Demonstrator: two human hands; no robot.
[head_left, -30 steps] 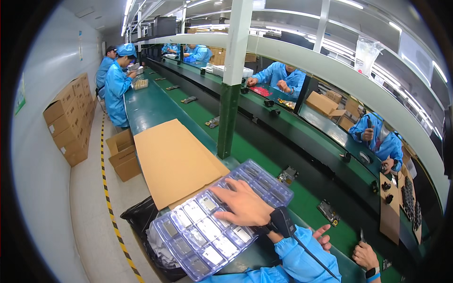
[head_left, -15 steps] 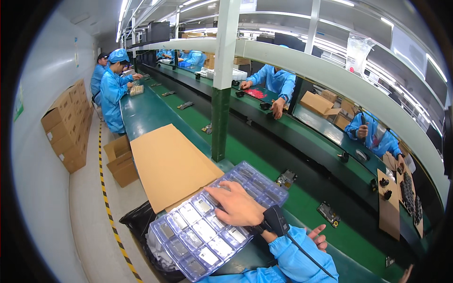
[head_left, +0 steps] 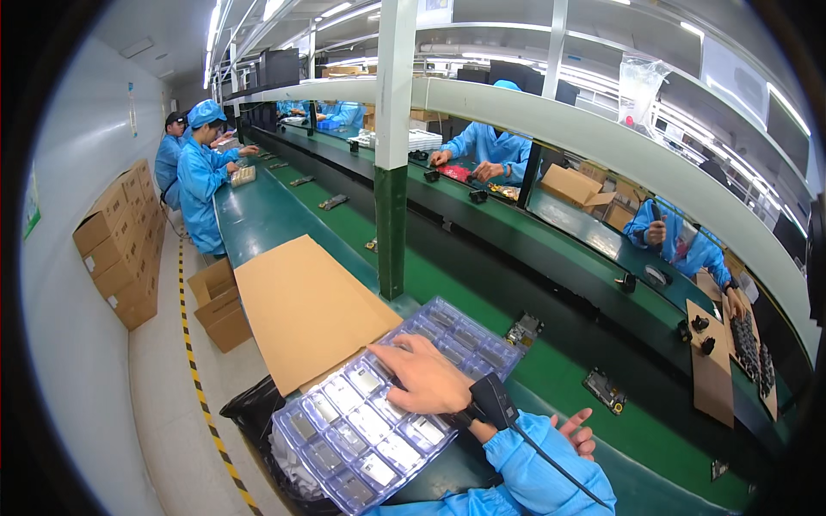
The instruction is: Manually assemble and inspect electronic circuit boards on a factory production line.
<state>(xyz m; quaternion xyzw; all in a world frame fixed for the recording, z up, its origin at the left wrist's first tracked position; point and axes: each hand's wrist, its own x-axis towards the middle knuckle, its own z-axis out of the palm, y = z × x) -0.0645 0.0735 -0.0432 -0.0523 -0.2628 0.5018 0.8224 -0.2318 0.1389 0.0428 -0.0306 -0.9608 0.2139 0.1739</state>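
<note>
A clear plastic blister tray [head_left: 297,475] lies slanted before me, with flat silvery rectangular pieces [head_left: 376,469] in its pockets. My right hand [head_left: 423,377] rests palm down across the middle of the tray, its fingers pointing left and its thumb apart; a black cabled device is strapped at the wrist. No piece shows in its grasp, though the space under the palm is hidden. My left arm passes beneath the right one. Beyond the right sleeve my left hand [head_left: 575,433] shows only in part, fingers spread, over the green belt's near side.
Brown cardboard [head_left: 314,301] lies beyond the tray, beside a green-and-white post [head_left: 392,224]. Circuit boards [head_left: 604,391] sit on the green belt [head_left: 508,408]. A black bag [head_left: 254,397] hangs at the bench's left edge. Co-workers sit across the line and farther left.
The view has shifted slightly. Circuit boards have moved a little rightward along the belt. A co-worker's hand opposite has drawn back toward the red pile. My hands keep nearly the same places.
</note>
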